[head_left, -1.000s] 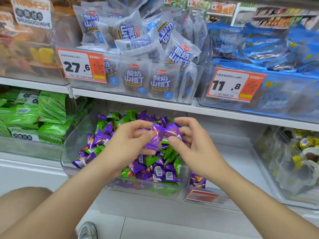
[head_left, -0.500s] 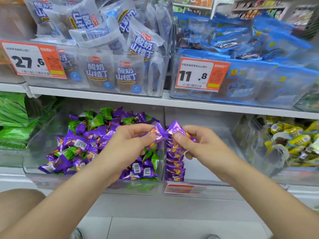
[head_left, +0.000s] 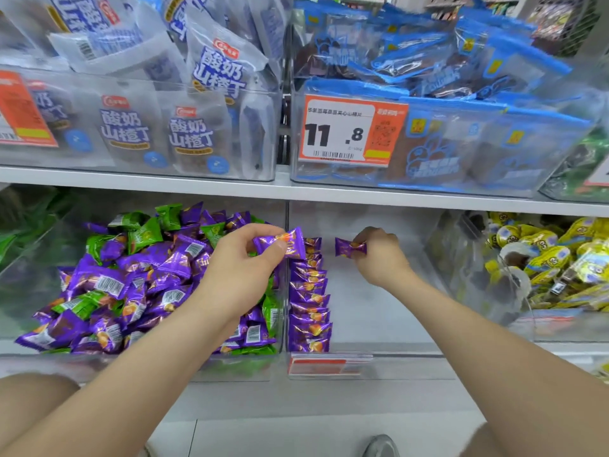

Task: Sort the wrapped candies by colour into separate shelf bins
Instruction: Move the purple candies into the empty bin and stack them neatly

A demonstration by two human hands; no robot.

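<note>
On the lower shelf, over the middle bin (head_left: 379,311), a purple candy (head_left: 349,248) hangs pinched between the thumb and curled fingertips of the right hand (head_left: 379,258). It is above the bin's bare floor, just right of the row (head_left: 309,301) of purple candies that stands along the left wall. The left hand (head_left: 240,268) pinches a second candy (head_left: 286,244), also purple, between thumb and forefinger, above the wall shared with the mixed bin (head_left: 131,364).

The step in hand looks like dropping purples into their own bin. Next, each candy probably needs lowering and setting beside or behind the row before the pinch lets go; the left hand must first clear the dividing wall. Much seems left to do, since the mixed bin is heaped with purple and green candies (head_left: 145,229).

The bins are clear plastic on a white shelf (head_left: 280,189). Above it stand bins of bagged snacks, one with an orange price tag (head_left: 346,130). A bin of yellow packets (head_left: 560,265) sits to the right. Below lie a pale floor (head_left: 296,433) and a shoe (head_left: 382,446).
</note>
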